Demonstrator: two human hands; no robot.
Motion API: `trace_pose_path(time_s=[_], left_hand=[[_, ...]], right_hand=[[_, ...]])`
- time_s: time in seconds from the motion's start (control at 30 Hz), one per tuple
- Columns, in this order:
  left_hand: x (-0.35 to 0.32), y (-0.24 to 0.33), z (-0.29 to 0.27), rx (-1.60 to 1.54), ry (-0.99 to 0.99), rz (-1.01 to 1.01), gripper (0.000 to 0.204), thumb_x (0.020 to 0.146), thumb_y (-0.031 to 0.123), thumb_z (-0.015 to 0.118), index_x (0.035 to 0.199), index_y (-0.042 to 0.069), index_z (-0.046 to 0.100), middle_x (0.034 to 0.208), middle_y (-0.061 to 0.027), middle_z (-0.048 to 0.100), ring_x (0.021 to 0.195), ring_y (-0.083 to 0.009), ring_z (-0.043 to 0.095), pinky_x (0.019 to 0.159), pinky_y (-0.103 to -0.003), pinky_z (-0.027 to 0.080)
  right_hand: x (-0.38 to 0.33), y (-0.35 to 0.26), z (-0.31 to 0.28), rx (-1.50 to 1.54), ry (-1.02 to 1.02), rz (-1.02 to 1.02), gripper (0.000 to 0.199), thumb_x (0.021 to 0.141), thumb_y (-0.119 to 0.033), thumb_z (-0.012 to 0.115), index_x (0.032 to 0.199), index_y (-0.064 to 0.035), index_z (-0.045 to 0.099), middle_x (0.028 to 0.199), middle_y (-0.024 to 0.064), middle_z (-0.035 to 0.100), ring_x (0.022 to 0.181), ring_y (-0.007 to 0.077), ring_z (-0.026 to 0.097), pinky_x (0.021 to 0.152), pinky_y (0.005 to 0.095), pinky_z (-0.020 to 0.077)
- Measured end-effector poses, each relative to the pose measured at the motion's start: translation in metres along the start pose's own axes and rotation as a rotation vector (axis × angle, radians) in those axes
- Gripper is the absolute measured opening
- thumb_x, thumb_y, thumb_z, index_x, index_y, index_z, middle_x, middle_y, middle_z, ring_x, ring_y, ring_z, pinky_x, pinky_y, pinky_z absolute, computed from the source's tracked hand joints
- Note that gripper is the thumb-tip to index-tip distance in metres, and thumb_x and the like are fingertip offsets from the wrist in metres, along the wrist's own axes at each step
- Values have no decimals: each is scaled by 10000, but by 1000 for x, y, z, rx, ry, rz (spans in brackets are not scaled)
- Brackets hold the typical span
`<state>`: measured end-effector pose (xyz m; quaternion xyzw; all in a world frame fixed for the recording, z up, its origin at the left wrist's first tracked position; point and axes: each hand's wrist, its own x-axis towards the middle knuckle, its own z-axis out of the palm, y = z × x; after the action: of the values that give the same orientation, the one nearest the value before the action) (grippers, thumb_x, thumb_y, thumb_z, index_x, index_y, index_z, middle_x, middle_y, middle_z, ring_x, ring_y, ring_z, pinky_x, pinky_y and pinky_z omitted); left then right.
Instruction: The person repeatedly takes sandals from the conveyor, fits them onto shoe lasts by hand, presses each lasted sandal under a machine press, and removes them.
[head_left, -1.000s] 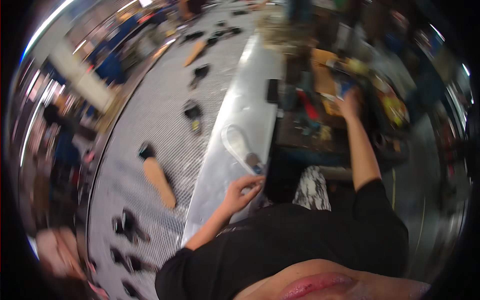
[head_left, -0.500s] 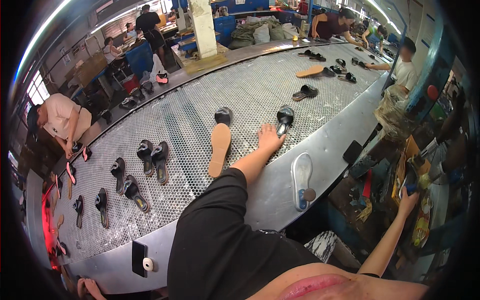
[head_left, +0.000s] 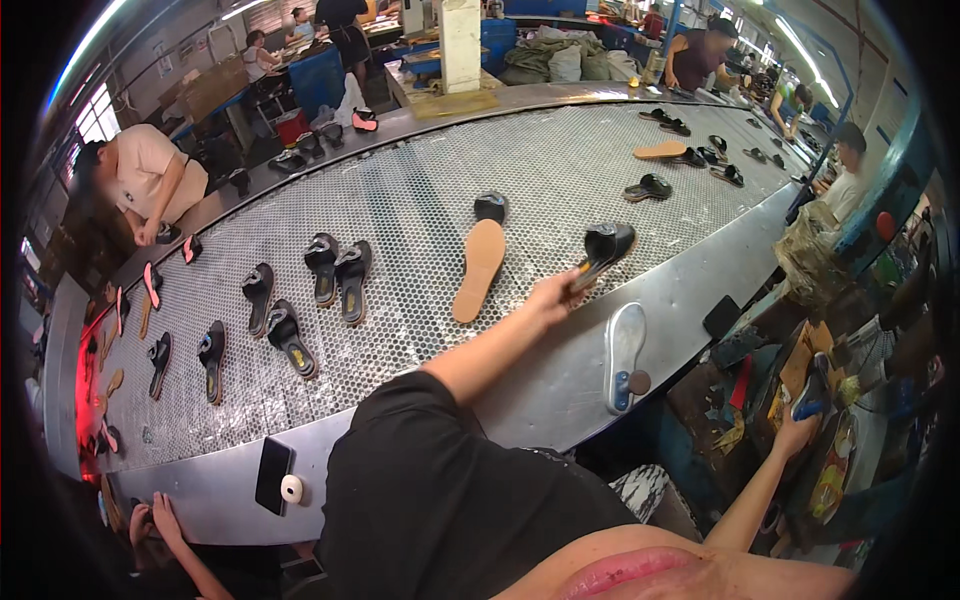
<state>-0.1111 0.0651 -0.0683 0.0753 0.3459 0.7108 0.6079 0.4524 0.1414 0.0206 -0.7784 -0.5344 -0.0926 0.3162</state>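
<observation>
My left hand [head_left: 556,298] reaches across the metal conveyor and grips a black slide sandal [head_left: 609,248] by its heel end, with the toe pointing away. Low on the right, my right hand [head_left: 796,436] is closed around a dark, blue-ended shoe-shaped piece [head_left: 813,388] beside the machine; its exact kind is unclear. Close to my left forearm lies a tan-soled sandal [head_left: 481,262], sole up. A pale sole-shaped form [head_left: 624,350] with a blue end and a round knob rests on the smooth metal edge.
Several black sandals [head_left: 352,280] lie on the perforated conveyor [head_left: 400,350] to the left, others far right. A black phone [head_left: 273,475] and a small white case [head_left: 291,489] sit on the near edge. Another phone [head_left: 722,316] lies near the blue machine post [head_left: 890,215]. Co-workers stand around the belt.
My left hand has closed on the black sandal's heel end and turned it, toe to the right. My right hand keeps its hold. The whole view has shifted a little.
</observation>
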Motion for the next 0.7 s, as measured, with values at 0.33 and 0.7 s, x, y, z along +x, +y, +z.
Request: trace_pose_path(time_s=[0.33,0.7], left_hand=[[-198,-84,76,33,-594,-579,706,865,-24,574,1475,135,254,1197,-225,611,1067,-300,649,895,-379,526],[-62,-87,140,372,-381,116,523,922,517,558,1130,39,515,921,-86,595,819,-174,597,718,-372,506]], right_hand=[[-204,-109,-42,1114,-46,-226,522,793,17,644,1286,26,474,1362,136,494,1217,234,485,1072,383,337],[-258,-129,-70,1273,-538,-600,511,647,-7,615,1081,-78,355,1373,224,447,1414,394,275,1155,506,143]])
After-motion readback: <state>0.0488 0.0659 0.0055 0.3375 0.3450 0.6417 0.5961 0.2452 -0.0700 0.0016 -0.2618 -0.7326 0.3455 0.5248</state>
